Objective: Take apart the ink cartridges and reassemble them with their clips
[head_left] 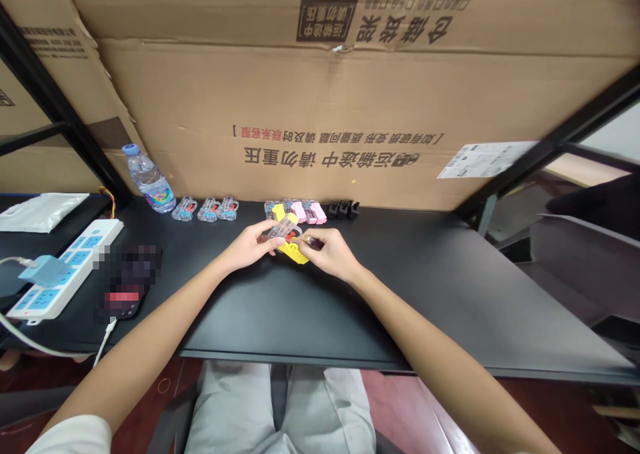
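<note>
Two hands are working over the counter [300, 314], your left hand [253, 246] pinching the clear piece [285, 227] and your right hand [333, 254] its yellow part [295, 253], well back from the front edge [300, 359].

Left of my yellow piece [294, 253] there's a clear bottle [150, 179] with a blue cap, rainbow-ish label; right of it, black clips [343, 209] lol.

Soft, moderately bright light leaves a pale sheen on the matte black tabletop [480, 294], strongest toward three o'clock. Wide-angle distortion bends the outer edges; corners look soft, and blocky pixelation masks the dark phone [131, 281] toward eight o'clock.
</note>
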A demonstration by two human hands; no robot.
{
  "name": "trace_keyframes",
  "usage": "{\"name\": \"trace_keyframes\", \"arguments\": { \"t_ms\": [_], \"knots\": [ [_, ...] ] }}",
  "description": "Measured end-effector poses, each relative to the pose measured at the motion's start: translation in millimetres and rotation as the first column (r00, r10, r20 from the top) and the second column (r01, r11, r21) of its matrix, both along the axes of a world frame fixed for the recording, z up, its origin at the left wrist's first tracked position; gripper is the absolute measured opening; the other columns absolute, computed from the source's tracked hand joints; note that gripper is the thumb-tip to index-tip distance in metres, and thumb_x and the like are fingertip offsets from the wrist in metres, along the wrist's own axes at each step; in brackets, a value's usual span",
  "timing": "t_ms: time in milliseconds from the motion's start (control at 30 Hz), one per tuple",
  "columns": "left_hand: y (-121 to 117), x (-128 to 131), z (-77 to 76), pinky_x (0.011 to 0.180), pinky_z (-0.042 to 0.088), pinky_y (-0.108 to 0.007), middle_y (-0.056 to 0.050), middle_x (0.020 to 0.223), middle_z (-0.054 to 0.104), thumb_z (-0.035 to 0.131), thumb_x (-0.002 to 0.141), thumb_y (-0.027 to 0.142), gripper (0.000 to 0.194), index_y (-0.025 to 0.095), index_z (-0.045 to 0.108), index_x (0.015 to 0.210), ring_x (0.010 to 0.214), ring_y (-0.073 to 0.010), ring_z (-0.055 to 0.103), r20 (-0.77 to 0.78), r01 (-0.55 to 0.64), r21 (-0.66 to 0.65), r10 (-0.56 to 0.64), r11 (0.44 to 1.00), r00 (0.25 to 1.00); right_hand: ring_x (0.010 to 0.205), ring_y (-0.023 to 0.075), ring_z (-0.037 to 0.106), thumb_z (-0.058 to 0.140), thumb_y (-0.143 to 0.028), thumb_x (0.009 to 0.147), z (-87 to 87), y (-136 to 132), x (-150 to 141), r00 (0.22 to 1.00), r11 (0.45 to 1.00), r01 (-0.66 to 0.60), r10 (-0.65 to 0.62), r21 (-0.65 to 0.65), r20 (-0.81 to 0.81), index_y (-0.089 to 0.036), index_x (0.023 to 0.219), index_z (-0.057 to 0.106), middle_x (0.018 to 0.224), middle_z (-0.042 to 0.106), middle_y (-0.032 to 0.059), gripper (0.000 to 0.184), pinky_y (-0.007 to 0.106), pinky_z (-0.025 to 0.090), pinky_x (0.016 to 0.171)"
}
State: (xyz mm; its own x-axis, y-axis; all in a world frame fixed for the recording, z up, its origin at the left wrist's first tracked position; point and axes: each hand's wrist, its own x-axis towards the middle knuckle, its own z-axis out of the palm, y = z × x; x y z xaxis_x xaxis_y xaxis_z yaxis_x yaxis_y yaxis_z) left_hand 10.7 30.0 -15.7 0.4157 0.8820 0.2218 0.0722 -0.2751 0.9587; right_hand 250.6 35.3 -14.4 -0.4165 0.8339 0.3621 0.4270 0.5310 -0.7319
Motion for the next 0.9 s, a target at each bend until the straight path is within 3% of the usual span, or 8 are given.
{"name": "trace_keyframes", "arguments": {
  "t_ms": [167, 267, 533, 733, 900],
  "knots": [
    [1.8, -3.1, -1.3, 0.093, 0.062, -0.039, -0.010, 0.120, 0.077, 0.077, 0.093, 0.049, 0.039, 0.022, 0.078, 0.121, 0.104, -0.0268, 0.075, -0.063, -0.075, 0.172, 0.087, 0.982, 0.994, 0.058, 0.0140, 0.043, 0.065, -0.039, 0.095, -0.8, -1.5, -3.3, 0.999, 0.998, 0.033, -0.034, 0.060, 0.008, -0.020, 0.069, 0.066, 0.061, 0.056, -0.0005, 0.032, 0.029, 0.035, 0.056],
    [3.1, -6.1, -1.7, 0.093, 0.060, -0.040, -0.010, 0.120, 0.079, 0.077, 0.093, 0.047, 0.040, 0.021, 0.078, 0.124, 0.103, -0.0270, 0.075, -0.106, -0.102, 0.228, 0.129, 0.968, 0.986, 0.057, 0.0139, 0.044, 0.065, -0.037, 0.094, 1.0, -3.7, -5.9, 0.999, 0.997, 0.046, -0.046, 0.069, 0.004, -0.019, 0.072, 0.070, 0.063, 0.061, 0.0005, 0.028, 0.030, 0.036, 0.056],
    [6.0, -9.6, -4.1, 0.091, 0.058, -0.040, -0.008, 0.119, 0.082, 0.078, 0.091, 0.046, 0.044, 0.023, 0.077, 0.129, 0.100, -0.0265, 0.075, -0.153, -0.146, 0.214, 0.181, 0.966, 0.971, 0.055, 0.0147, 0.047, 0.066, -0.032, 0.090, -0.2, -9.1, -12.0, 0.994, 0.992, 0.112, -0.111, 0.058, -0.020, -0.020, 0.069, 0.071, 0.061, 0.062, 0.0007, 0.025, 0.030, 0.038, 0.056],
    [7.9, -11.6, -0.8, 0.103, 0.056, -0.043, -0.008, 0.123, 0.081, 0.077, 0.093, 0.042, 0.038, 0.024, 0.073, 0.126, 0.110, -0.0268, 0.076, -0.069, -0.150, 0.182, 0.165, 0.972, 0.984, 0.054, 0.0153, 0.046, 0.067, -0.046, 0.093, -2.6, -9.9, -13.7, 0.991, 0.988, 0.135, -0.134, 0.070, -0.018, -0.020, 0.069, 0.070, 0.058, 0.059, 0.0007, 0.035, 0.030, 0.036, 0.053],
    [14.5, -24.7, 2.1, 0.096, 0.057, -0.035, -0.009, 0.122, 0.079, 0.075, 0.096, 0.043, 0.040, 0.024, 0.064, 0.129, 0.108, -0.0238, 0.077, -0.014, -0.266, 0.213, 0.275, 0.940, 0.961, 0.058, 0.0151, 0.047, 0.066, -0.044, 0.092, 7.4, 7.8, 9.4, 0.989, 0.995, 0.072, -0.081, 0.073, 0.123, -0.020, 0.063, 0.062, 0.060, 0.058, 0.0003, 0.038, 0.030, 0.037, 0.058]
  ]
}}
